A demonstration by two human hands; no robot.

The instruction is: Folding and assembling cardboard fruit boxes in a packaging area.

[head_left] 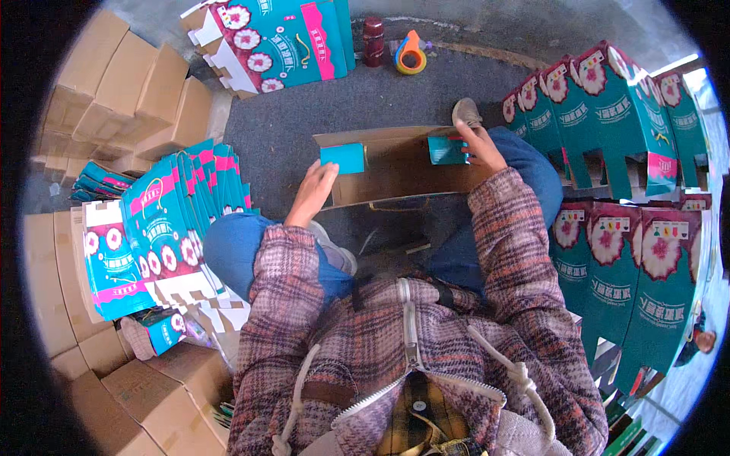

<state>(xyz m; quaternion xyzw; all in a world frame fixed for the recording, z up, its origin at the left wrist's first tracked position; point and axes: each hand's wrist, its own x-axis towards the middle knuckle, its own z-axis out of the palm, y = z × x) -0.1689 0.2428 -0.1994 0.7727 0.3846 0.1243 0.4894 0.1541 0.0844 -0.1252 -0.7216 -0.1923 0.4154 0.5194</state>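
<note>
Between my knees an unfolded carton (395, 169) stands with its top open and its plain brown inside showing. A teal flap sticks out at each of its ends, and a cord handle (399, 205) hangs along its near side. At the left end, the fingers of my left hand (312, 191) close on the carton's edge beside the left flap (342, 158). My right hand (483, 150) grips the opposite end, its fingers around the right flap (447, 150). The carton's underside is hidden.
Flat folded cartons (171, 235) lean in a stack at my left, beside brown boxes (114, 83). Set-up teal cartons (601, 114) stand in rows at my right. Ahead are more flat cartons (285, 45), a dark red bottle (373, 42) and a tape dispenser (411, 57).
</note>
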